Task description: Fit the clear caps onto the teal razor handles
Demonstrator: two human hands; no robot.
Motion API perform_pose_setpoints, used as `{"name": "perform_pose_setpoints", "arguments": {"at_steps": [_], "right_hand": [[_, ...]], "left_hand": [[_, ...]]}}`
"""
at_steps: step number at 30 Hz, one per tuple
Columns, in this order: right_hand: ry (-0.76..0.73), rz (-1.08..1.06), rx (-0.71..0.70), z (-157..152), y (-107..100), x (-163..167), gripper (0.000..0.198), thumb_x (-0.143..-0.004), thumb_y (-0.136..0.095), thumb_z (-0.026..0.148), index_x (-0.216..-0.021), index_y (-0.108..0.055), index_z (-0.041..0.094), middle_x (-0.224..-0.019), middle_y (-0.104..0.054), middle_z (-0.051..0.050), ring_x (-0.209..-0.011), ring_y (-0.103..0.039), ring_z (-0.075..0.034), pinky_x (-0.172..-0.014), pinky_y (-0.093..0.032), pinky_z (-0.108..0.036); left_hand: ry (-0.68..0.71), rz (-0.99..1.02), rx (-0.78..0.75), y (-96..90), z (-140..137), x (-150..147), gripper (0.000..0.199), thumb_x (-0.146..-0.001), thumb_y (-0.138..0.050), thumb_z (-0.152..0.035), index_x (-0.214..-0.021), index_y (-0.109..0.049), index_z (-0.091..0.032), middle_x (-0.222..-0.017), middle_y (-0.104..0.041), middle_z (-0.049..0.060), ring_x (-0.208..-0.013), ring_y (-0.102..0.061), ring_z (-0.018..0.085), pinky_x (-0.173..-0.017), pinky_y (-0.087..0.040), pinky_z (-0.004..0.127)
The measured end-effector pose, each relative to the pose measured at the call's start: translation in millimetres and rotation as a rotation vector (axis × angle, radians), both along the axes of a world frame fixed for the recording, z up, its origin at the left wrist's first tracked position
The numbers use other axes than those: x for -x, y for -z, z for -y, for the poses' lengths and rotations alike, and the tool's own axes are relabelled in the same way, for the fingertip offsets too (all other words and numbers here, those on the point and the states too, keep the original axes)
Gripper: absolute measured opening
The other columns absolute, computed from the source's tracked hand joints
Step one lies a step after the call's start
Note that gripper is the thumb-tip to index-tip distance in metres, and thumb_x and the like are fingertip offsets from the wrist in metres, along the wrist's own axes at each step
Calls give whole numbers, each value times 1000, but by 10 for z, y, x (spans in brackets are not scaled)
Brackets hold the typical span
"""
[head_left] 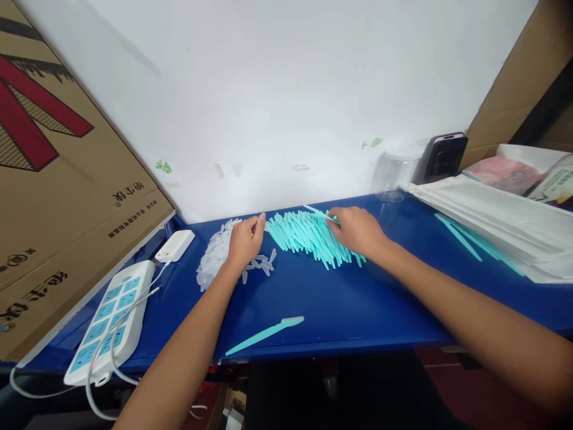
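Note:
On the blue table lies a heap of turquoise eyebrow razors point(308, 236), most of them lying side by side. My right hand point(357, 229) is at the heap's right end, its fingers closed on a turquoise razor that points left over the pile. To the left is a pile of small translucent plastic caps point(215, 257), some scattered toward the middle. My left hand point(246, 240) is over that pile's right side, thumb pressed against curled fingers; what they pinch is hidden. One eyebrow razor with a cap on its head point(265, 335) lies alone near the front edge.
A white power strip point(110, 322) with cables and a white adapter point(175, 245) sit at left beside a large cardboard box point(80, 197). At right are a clear jar point(396, 176), a phone point(444, 156), white packaging sheets point(501, 221) and more turquoise razors point(465, 239).

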State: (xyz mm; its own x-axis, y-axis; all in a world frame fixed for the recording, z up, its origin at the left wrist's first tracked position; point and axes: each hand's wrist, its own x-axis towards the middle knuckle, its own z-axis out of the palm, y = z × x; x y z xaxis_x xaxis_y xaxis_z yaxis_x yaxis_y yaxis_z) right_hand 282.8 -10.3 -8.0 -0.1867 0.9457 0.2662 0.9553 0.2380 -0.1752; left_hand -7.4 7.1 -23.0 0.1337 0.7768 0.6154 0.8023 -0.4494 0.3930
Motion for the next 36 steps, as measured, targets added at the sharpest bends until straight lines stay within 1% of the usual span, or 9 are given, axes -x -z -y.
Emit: {"name": "perform_pose_setpoints", "arguments": {"at_steps": [3, 7, 10, 15, 18, 25, 29, 31, 36], "right_hand": [[-21, -19, 9, 30, 13, 14, 37, -101, -48, 42, -116, -71, 17, -94, -75, -14, -83, -68, -28, -62, -38, -33], [-27, -21, -3, 80, 1, 27, 39, -100, -49, 49, -110, -73, 19, -100, -75, -14, -85, -68, -30, -64, -39, -34], [-10, -10, -12, 109, -39, 26, 38, -102, -46, 47, -106, -73, 20, -94, -75, -13, -83, -67, -29, -63, -37, -33], [17, 20, 2, 125, -108, 26, 41, -104, -42, 42, -87, -72, 19, -82, -72, -12, -73, -64, -25, -60, -32, -31], [41, 51, 6, 126, -122, 31, 44, -104, -40, 39, -81, -70, 17, -77, -70, -13, -68, -62, -24, -60, -31, -31], [32, 42, -25, 118, -69, 30, 31, -100, -49, 34, -85, -71, 19, -84, -73, -10, -73, -64, -23, -57, -28, -30], [-36, -33, -25, 119, -60, 35, 26, -97, -54, 36, -91, -74, 21, -89, -74, -8, -73, -64, -21, -58, -32, -30], [-82, -70, -2, 138, -78, 50, 27, -96, -57, 39, -87, -74, 20, -82, -73, -7, -68, -62, -19, -58, -34, -30], [-184, -77, 122, 233, -130, 103, 35, -89, -64, 44, -64, -67, 20, -61, -66, -4, -58, -57, -17, -56, -35, -31]], "left_hand": [[9, -7, 1, 5, 1, -5, 51, -103, -40, -45, -61, -29, -21, -54, -29, -4, -52, -31, 12, -58, -22, 32], [19, -17, 1, 9, -1, -4, 50, -103, -41, -44, -60, -30, -21, -53, -30, -4, -51, -32, 12, -58, -22, 31], [26, -27, 5, 11, -3, -3, 50, -103, -42, -44, -60, -31, -21, -53, -31, -4, -51, -32, 12, -59, -22, 31], [25, -44, 1, 13, -4, -1, 50, -104, -41, -44, -61, -31, -21, -54, -31, -4, -51, -33, 12, -59, -22, 31], [17, -49, 7, 11, -3, 1, 50, -104, -41, -44, -61, -30, -21, -53, -31, -4, -51, -33, 12, -59, -22, 31], [2, -60, 15, 6, 7, -8, 51, -104, -40, -44, -60, -30, -21, -53, -32, -3, -51, -34, 12, -58, -22, 32], [7, -65, 20, 2, 9, -7, 51, -104, -40, -44, -60, -30, -20, -53, -33, -3, -51, -34, 12, -58, -22, 31], [-4, -72, 23, 1, 7, -3, 51, -104, -39, -44, -60, -31, -20, -53, -34, -3, -51, -34, 13, -58, -22, 31], [-75, -138, 55, 3, 1, 15, 52, -104, -39, -46, -59, -32, -21, -52, -38, -1, -52, -36, 14, -59, -21, 32]]}}
